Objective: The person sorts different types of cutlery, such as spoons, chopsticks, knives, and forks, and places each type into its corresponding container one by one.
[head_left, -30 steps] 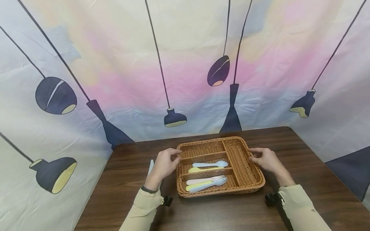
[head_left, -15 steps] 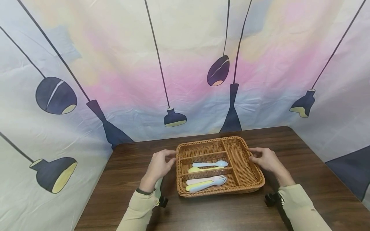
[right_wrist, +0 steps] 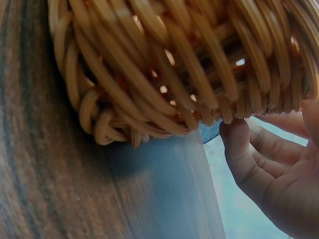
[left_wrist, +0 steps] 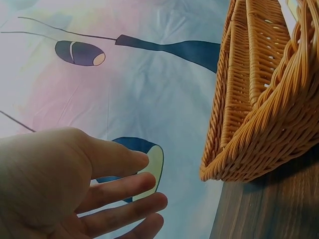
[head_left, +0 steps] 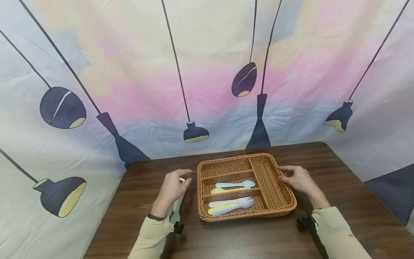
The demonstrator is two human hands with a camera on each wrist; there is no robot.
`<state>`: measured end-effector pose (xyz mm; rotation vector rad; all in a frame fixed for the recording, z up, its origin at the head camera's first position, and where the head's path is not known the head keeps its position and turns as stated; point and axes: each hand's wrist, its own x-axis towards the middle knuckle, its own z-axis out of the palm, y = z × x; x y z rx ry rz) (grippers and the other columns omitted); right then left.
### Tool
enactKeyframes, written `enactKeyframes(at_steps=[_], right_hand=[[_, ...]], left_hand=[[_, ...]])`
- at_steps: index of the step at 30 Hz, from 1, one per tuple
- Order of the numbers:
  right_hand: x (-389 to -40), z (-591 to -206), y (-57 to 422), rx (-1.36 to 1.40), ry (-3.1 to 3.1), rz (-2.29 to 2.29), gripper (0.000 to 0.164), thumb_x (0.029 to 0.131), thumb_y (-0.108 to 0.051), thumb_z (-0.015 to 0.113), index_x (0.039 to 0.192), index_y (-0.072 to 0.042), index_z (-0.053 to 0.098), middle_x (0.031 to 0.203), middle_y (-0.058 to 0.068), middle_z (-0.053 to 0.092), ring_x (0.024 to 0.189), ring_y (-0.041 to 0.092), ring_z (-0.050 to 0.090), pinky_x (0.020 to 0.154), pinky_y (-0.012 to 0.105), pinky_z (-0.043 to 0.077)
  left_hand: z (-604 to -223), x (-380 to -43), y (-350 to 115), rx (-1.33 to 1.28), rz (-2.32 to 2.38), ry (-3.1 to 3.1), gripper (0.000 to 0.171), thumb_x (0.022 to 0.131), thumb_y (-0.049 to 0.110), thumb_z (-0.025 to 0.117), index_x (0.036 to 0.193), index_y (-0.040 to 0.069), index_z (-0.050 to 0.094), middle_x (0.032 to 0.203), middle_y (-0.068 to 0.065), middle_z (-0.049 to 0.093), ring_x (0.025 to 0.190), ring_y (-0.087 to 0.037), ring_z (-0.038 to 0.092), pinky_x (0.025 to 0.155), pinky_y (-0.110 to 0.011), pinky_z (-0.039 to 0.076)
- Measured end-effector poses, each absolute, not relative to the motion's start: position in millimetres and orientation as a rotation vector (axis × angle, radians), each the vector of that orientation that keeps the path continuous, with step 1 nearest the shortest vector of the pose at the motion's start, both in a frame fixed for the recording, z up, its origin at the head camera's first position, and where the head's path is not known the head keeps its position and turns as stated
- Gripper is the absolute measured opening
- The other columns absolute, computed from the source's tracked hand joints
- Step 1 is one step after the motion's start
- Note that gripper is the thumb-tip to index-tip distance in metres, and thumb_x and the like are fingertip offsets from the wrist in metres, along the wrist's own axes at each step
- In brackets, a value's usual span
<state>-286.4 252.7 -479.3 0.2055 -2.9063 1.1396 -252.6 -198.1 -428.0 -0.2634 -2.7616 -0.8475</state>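
A brown wicker cutlery basket (head_left: 271, 180) with divided compartments sits on the table. My right hand (head_left: 299, 178) grips its right rim, thumb against the outer side in the right wrist view. Off the left side, apart from the basket, my left hand (head_left: 173, 187) hovers with loosely bent fingers and holds nothing; the left wrist view shows its bare palm (left_wrist: 45, 174). One compartment holds a blue spoon (head_left: 236, 184) and a yellow spoon (head_left: 220, 190). In the front one lie a blue fork (head_left: 234, 207) and other pale utensils. Partly hidden under my left hand is a greenish fork (head_left: 175, 217).
The dark wooden table (head_left: 226, 237) runs back to a fabric backdrop (head_left: 145, 90) printed with hanging lamps. Pale utensils lie on the table beneath my left wrist, mostly covered by it.
My left hand has left the basket's left rim and moved left and slightly down, uncovering utensils beneath it. My right hand and the basket have stayed put.
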Motion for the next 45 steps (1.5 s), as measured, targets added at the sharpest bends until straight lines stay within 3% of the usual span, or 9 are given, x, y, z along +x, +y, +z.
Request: enactKeyframes(at_steps=[15,29,45], right_hand=[[-285.7,-479.6,252.2,0.213,-2.915,1.15,0.042,0.088,-0.021,0.07,0.128,-0.008,0.064,0.093,0.009,0.069,0.071,0.016,0.058,0.06,0.031,0.045],[-285.2,-477.5,251.3,0.204,-2.924,1.138,0.042,0.088,-0.022,0.07,0.127,-0.008,0.064,0.096,0.011,0.07,0.08,0.017,0.062,0.063,0.031,0.046],[-287.9,-475.1,249.9,0.195,-2.928,1.137,0.043,0.087,-0.02,0.071,0.128,-0.008,0.064,0.09,0.008,0.071,0.072,0.014,0.062,0.063,0.032,0.048]], left_hand=[[-429.9,-251.1,-209.4,-0.211,-0.862,-2.746,0.028,0.086,0.01,0.071,0.115,0.012,0.072,0.106,-0.007,0.071,0.086,-0.02,0.069,0.066,-0.03,0.056],[-435.4,-249.4,-237.8,-0.069,-0.851,-2.789,0.033,0.088,0.01,0.069,0.12,0.01,0.069,0.108,-0.012,0.071,0.093,-0.028,0.068,0.07,-0.035,0.055],[-453.8,-249.6,-249.1,0.025,-0.856,-2.853,0.035,0.085,0.008,0.07,0.12,0.005,0.068,0.109,-0.014,0.071,0.095,-0.03,0.068,0.065,-0.035,0.056]])
